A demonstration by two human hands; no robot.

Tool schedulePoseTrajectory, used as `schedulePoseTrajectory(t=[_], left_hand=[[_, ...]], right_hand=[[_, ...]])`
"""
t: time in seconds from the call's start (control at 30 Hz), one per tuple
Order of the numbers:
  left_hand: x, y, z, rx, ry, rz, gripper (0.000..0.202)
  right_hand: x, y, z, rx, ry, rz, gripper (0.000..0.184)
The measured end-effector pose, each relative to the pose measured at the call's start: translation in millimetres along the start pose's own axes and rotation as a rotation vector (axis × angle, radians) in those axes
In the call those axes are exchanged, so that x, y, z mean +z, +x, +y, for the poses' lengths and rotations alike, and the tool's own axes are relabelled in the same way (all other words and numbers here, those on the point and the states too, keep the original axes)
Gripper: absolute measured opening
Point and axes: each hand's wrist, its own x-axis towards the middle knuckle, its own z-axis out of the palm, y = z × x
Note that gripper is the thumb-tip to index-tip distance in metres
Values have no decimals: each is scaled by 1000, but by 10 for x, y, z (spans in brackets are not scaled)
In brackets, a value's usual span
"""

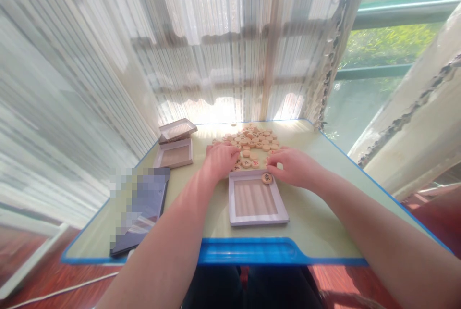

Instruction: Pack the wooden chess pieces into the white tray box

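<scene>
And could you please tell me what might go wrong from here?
The left hand, low beside the heaped discs, might brush them and scatter some. A lone disc near the far edge of the table could be pushed off. The left forearm passes close to the dark flat device, so a bump might shift it.

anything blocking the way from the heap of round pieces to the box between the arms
Nothing visible blocks the middle: the nearest round pieces lie just beyond the box, with only its low far wall between. The left hand and right hand flank that path, near the box's far corners.
</scene>
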Motion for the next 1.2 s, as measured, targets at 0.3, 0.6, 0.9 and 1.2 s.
schedulePoseTrajectory(t=[0.3, 0.6, 0.9, 1.2], left_hand=[[-2, 49, -53, -66, -14, -27, 32], [-59, 97, -86, -107, -114, -22, 22], [-139, 42, 116, 29, -474, 125, 17], [-258, -158, 311, 144, -469, -159, 19]], right_hand=[[1, 10, 8, 17, -9, -34, 23], [-6, 13, -6, 40, -8, -42, 22], [33, 40, 45, 11, -36, -20, 24], [108, 101, 77, 29, -30, 51, 25]])
